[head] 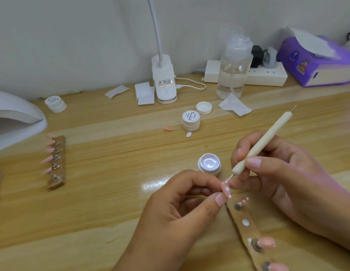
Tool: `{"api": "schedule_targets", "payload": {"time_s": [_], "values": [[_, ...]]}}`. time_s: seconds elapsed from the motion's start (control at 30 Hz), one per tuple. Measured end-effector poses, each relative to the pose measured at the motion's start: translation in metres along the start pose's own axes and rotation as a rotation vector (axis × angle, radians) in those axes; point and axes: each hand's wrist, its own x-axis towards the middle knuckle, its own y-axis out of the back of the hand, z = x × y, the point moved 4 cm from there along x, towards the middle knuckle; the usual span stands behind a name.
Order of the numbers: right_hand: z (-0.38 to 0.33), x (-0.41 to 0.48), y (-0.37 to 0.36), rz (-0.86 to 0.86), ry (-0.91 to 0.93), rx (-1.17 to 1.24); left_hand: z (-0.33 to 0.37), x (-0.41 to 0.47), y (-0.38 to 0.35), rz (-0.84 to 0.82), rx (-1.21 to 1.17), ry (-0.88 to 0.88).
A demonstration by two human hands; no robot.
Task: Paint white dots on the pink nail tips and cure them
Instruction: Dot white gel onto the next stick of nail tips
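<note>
Pretty bright, even light, shadows soft. White glare patch on the table [111, 202] just left of the open gel pot [209, 163]. Far right of the pot the tissue box [317, 61] smears, and far left the nail strip [57, 163] blurs too.

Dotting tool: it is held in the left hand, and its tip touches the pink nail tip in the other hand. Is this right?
Not quite. The head view shows the dotting tool in the right hand, not the left. Its tip does touch the pink nail tip, which the left hand pinches.
</note>
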Motion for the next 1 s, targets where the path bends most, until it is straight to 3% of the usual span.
{"api": "schedule_targets", "payload": {"time_s": [1.0], "values": [[-0.0006, 0.0006, -0.001, 0.015, -0.014, 0.006, -0.0005, -0.0001, 0.0002, -0.007, 0.028, 0.0]]}}
